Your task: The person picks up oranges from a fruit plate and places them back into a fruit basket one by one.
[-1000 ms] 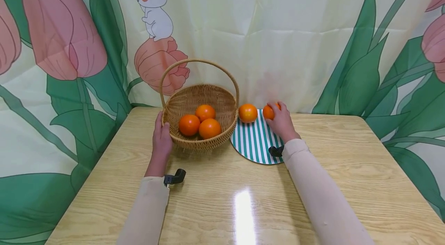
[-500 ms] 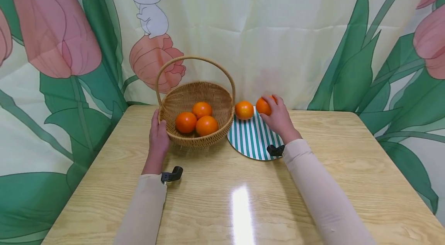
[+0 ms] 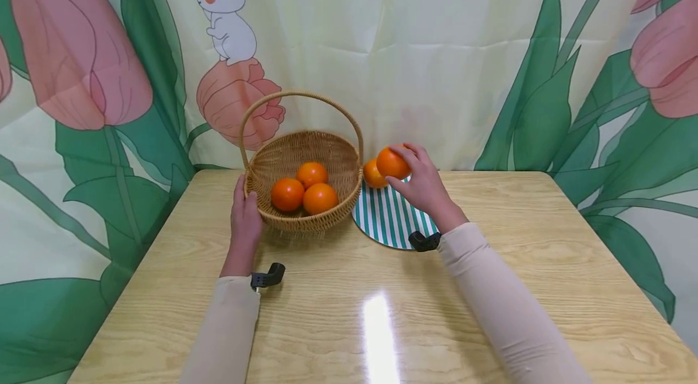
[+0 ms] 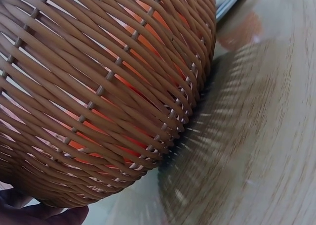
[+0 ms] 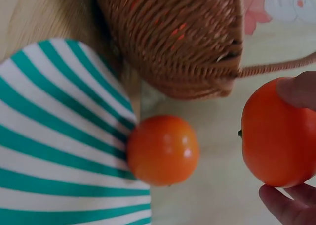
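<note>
A wicker basket (image 3: 305, 224) with a tall arched handle stands tilted toward me, and three oranges (image 3: 320, 198) lie inside. My left hand (image 3: 246, 219) grips its left rim; in the left wrist view only the fingertips (image 4: 69, 216) show under the weave. With thumb and fingers my right hand (image 3: 424, 187) holds another orange (image 5: 279, 136), raised above the striped mat, its small green stem visible in the right wrist view. Behind it, one more orange (image 5: 163, 151) rests at the far edge of the round green-and-white striped mat (image 3: 384, 220), partly covered in the head view.
The wooden table (image 3: 316, 311) carries everything, with a bright light reflection near its front. A curtain (image 3: 436, 69) printed with tulips and a rabbit hangs right behind the table's back edge. The mat lies close against the basket's right side.
My right hand has lifted the orange off the mat's far right and carried it left, in front of the other one. The left hand keeps its grip on the basket; the head view has shifted slightly.
</note>
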A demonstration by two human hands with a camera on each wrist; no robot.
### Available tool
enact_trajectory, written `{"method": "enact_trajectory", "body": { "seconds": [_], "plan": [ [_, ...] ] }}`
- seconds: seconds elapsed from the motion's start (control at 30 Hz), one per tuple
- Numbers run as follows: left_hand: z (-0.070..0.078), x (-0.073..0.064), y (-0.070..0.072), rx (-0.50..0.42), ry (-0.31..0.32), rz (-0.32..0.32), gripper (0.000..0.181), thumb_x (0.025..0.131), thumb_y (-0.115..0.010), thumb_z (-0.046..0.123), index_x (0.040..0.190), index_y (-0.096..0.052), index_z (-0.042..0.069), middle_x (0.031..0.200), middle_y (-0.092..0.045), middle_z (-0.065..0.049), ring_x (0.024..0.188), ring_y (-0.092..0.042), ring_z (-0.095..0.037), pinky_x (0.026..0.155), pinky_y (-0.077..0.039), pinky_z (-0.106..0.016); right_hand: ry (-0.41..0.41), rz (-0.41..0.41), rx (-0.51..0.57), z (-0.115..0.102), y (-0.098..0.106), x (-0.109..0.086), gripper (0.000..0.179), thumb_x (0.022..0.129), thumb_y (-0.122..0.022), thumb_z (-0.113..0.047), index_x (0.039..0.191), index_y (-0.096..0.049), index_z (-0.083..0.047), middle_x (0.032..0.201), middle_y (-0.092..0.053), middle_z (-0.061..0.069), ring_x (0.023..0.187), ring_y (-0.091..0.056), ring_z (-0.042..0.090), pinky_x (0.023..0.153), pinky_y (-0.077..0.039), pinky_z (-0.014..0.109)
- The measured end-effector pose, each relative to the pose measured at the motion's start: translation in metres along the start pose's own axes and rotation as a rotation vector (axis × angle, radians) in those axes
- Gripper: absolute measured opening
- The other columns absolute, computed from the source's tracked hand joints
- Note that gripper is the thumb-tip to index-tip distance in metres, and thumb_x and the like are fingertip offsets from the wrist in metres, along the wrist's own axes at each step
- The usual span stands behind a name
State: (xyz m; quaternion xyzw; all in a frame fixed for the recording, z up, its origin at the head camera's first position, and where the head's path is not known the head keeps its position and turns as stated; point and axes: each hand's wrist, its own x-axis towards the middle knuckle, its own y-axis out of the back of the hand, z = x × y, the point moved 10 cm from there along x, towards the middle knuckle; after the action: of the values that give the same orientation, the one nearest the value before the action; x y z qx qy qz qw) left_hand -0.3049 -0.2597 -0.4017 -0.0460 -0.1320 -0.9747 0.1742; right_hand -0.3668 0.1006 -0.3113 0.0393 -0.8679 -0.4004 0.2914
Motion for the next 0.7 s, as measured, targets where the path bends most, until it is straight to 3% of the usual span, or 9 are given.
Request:
{"method": "enact_trajectory", "body": {
  "seconds": [0.17, 0.33, 0.7],
  "plan": [
    [0.000, 0.002, 0.007, 0.004, 0.001, 0.025, 0.055, 0.105, -0.027, 0.035, 0.156, -0.008, 0.033, 0.163, -0.010, 0.004, 0.149, -0.017, -0.023, 0.120, -0.019, -0.049, 0.072, 0.032, 0.038, -0.030, 0.005, 0.002, 0.058, 0.084, -0.075, -0.024, 0.137, -0.051, -0.020, 0.144, -0.040, 0.016, 0.119, -0.052, 0.038, 0.096, -0.050, 0.052],
    [-0.001, 0.002, 0.005, -0.009, 0.007, 0.011, 0.056, 0.105, -0.028, 0.033, 0.157, -0.008, 0.032, 0.163, -0.010, 0.003, 0.149, -0.016, -0.023, 0.121, -0.019, -0.047, 0.119, 0.053, 0.046, -0.051, 0.007, -0.001, 0.059, 0.082, -0.077, -0.026, 0.136, -0.052, -0.022, 0.142, -0.042, 0.014, 0.121, -0.052, 0.037, 0.095, -0.050, 0.053],
    [0.002, -0.003, -0.002, -0.032, -0.010, -0.001, 0.056, 0.104, -0.029, 0.032, 0.157, -0.009, 0.030, 0.163, -0.010, 0.003, 0.149, -0.015, -0.023, 0.121, -0.018, -0.048, 0.137, -0.008, 0.082, -0.078, -0.009, -0.003, 0.062, 0.083, -0.076, -0.031, 0.139, -0.049, -0.026, 0.145, -0.041, 0.010, 0.122, -0.052, 0.034, 0.093, -0.052, 0.050]
  ]
}}
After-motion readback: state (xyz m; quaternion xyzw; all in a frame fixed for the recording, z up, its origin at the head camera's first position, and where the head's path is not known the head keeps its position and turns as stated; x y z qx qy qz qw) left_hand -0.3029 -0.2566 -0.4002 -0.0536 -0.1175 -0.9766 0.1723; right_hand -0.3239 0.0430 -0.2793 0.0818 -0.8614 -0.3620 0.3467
